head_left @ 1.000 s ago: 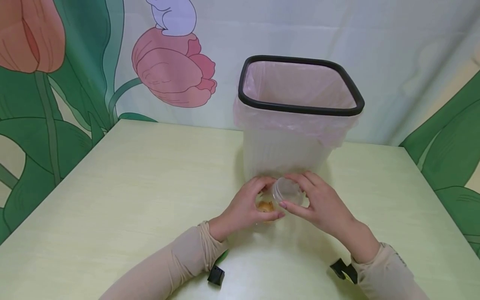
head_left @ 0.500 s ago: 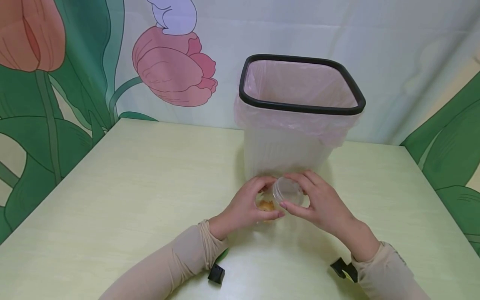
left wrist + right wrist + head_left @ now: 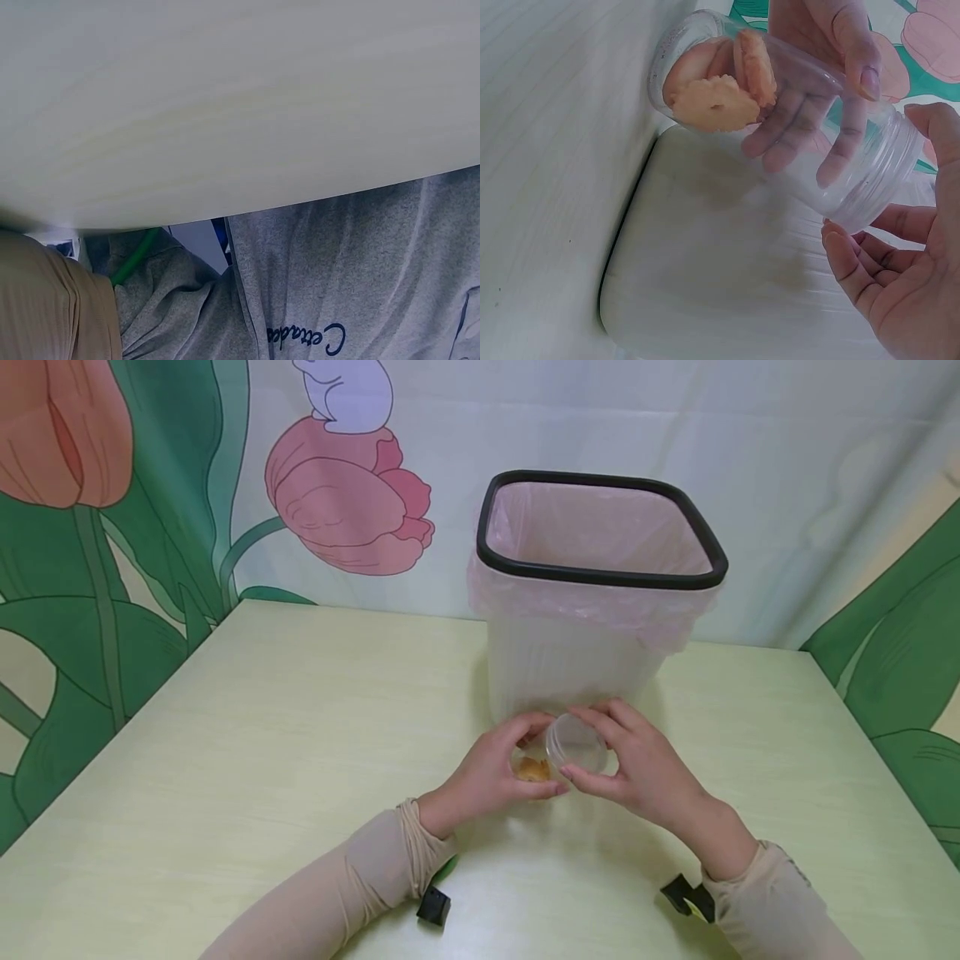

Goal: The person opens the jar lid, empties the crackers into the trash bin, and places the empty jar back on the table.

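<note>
Backdrop: behind the bin, a pale cloth (image 3: 757, 527) printed with big tulips, green leaves and a white animal to the bin's left.
Table: pale wood-grain top (image 3: 315, 710), reaching out under and around the bin.
Bin: whitish, ribbed (image 3: 570, 668), standing upright at the table's far side; a pink bag (image 3: 585, 610) lines it and folds out under its black rim (image 3: 600, 577).
Sleeves: beige (image 3: 382, 860), both on the near side of the bin.
Right hand (image 3: 648, 768): in front of the bin; thumb and fingers curl round the jar's threaded mouth end.
Left hand (image 3: 495, 768): in front of the bin; thumb and fingers wrap the jar's body.
Jar: clear (image 3: 806, 166), just in front of the bin's base, mouth leaning toward the right hand; whether it touches the table, I cannot tell.
Biscuits: several, golden (image 3: 716, 105), at the jar's bottom, before the bin.
</note>
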A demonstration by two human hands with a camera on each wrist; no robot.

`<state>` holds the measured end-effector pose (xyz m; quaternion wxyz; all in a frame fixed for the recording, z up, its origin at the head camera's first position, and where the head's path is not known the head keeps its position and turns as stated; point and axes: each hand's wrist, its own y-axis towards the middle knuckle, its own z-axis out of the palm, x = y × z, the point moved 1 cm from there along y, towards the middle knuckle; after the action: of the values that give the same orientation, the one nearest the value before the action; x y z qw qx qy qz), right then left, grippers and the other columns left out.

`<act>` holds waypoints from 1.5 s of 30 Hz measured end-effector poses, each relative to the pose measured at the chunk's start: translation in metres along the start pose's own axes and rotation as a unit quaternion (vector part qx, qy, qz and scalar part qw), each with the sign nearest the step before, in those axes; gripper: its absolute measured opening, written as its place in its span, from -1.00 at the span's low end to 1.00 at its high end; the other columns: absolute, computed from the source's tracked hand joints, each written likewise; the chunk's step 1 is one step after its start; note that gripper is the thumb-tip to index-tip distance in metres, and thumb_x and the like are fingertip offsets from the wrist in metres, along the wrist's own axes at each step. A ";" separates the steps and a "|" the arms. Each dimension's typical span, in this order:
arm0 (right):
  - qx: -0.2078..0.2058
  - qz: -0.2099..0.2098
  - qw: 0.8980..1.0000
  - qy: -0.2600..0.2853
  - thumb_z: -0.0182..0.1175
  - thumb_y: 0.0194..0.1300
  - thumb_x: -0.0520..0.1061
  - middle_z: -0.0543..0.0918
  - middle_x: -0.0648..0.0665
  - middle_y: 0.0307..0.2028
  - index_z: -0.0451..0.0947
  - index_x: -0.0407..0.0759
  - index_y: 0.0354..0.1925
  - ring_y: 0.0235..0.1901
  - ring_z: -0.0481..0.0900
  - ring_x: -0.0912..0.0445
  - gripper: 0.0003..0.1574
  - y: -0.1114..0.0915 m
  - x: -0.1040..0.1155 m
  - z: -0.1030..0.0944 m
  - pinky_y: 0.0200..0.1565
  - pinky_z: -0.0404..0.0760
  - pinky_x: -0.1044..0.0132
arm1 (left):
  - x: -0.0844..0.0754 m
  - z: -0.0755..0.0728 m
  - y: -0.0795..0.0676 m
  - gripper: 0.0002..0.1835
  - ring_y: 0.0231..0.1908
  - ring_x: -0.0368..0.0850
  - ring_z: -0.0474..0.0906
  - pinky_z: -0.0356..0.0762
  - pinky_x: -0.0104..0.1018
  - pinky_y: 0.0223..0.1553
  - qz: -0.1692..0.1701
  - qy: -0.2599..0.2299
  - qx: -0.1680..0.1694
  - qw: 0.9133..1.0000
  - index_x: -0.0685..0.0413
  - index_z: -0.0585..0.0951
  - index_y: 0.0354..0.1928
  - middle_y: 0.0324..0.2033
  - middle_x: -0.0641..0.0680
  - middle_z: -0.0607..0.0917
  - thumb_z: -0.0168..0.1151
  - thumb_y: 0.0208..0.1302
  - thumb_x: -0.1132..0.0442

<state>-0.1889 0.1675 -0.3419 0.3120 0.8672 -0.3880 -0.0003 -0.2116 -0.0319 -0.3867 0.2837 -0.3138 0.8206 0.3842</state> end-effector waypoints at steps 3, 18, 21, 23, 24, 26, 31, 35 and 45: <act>-0.003 -0.006 1.000 0.002 0.35 0.13 0.15 0.55 -0.17 -0.15 0.53 -0.29 0.08 -0.32 0.48 0.11 -0.30 0.000 -0.001 0.001 -0.31 0.56 0.25 | 0.001 0.000 0.000 -0.32 -0.03 -0.06 0.54 0.53 -0.18 0.00 0.004 -0.003 -0.002 1.000 0.08 0.46 0.13 -0.02 0.02 0.66 0.54 -0.07 0.19; 0.024 0.001 1.000 0.015 0.42 0.01 -0.01 0.56 -0.17 -0.11 0.52 -0.28 0.07 -0.25 0.52 0.07 -0.32 0.001 0.000 -0.002 -0.25 0.57 0.21 | 0.001 -0.001 0.001 -0.31 -0.14 -0.12 0.52 0.49 -0.38 -0.10 0.008 -0.005 -0.003 1.000 0.18 0.48 0.11 -0.13 0.04 0.67 0.56 -0.11 0.20; 0.030 -0.002 0.999 0.016 0.41 0.02 0.00 0.55 -0.16 -0.09 0.52 -0.27 0.07 -0.25 0.52 0.05 -0.32 0.001 -0.001 -0.002 -0.25 0.56 0.22 | 0.001 0.000 0.001 -0.31 -0.15 -0.12 0.52 0.49 -0.37 -0.12 0.012 -0.002 -0.003 1.000 0.19 0.48 0.11 -0.14 0.04 0.67 0.56 -0.11 0.20; 0.032 -0.007 0.999 0.019 0.40 0.04 0.01 0.55 -0.16 -0.09 0.51 -0.27 0.08 -0.27 0.50 0.07 -0.33 0.000 -0.001 -0.002 -0.27 0.55 0.24 | 0.002 0.000 0.000 -0.31 -0.16 -0.11 0.53 0.49 -0.36 -0.12 0.013 -0.002 -0.001 1.000 0.19 0.48 0.11 -0.13 0.05 0.67 0.56 -0.11 0.20; 0.032 -0.009 0.999 0.020 0.40 0.04 0.01 0.55 -0.16 -0.09 0.51 -0.27 0.08 -0.28 0.50 0.07 -0.33 0.000 -0.001 -0.002 -0.27 0.55 0.25 | 0.002 0.000 0.000 -0.31 -0.16 -0.11 0.53 0.50 -0.36 -0.13 0.013 -0.002 0.000 1.000 0.19 0.48 0.11 -0.13 0.05 0.67 0.56 -0.11 0.20; 0.031 -0.013 0.999 0.020 0.40 0.05 0.02 0.56 -0.17 -0.10 0.51 -0.26 0.08 -0.28 0.49 0.09 -0.34 0.000 -0.002 -0.002 -0.28 0.55 0.27 | 0.001 0.000 0.000 -0.31 -0.15 -0.12 0.54 0.50 -0.36 -0.12 0.013 0.000 0.003 1.000 0.18 0.49 0.11 -0.12 0.04 0.67 0.56 -0.11 0.19; 0.029 -0.012 0.999 0.019 0.40 0.04 0.01 0.56 -0.16 -0.11 0.51 -0.25 0.07 -0.29 0.49 0.10 -0.34 0.000 -0.002 -0.002 -0.28 0.54 0.27 | 0.001 0.000 0.000 -0.31 -0.14 -0.14 0.54 0.50 -0.37 -0.10 0.007 0.001 0.008 1.000 0.16 0.49 0.12 -0.13 0.02 0.66 0.56 -0.11 0.18; 0.030 -0.009 0.999 0.018 0.40 0.02 -0.01 0.56 -0.16 -0.12 0.51 -0.25 0.07 -0.29 0.49 0.10 -0.34 0.000 -0.002 -0.002 -0.28 0.55 0.27 | 0.001 0.001 -0.001 -0.31 -0.12 -0.16 0.53 0.48 -0.41 -0.09 0.000 0.001 0.012 1.000 0.14 0.49 0.13 -0.11 0.01 0.66 0.55 -0.09 0.17; 0.034 0.011 0.999 0.017 0.41 -0.01 0.01 0.56 -0.13 -0.14 0.51 -0.24 0.04 -0.29 0.51 0.08 -0.34 0.001 0.000 -0.003 -0.27 0.57 0.24 | 0.000 0.001 0.001 -0.32 -0.06 -0.06 0.52 0.49 -0.27 -0.01 -0.003 -0.006 0.024 1.000 0.17 0.47 0.14 -0.05 0.05 0.63 0.53 -0.06 0.18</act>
<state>-0.1892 0.1686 -0.3394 0.2890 0.8728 -0.3922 0.0308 -0.2122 -0.0309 -0.3870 0.2973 -0.3066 0.8271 0.3654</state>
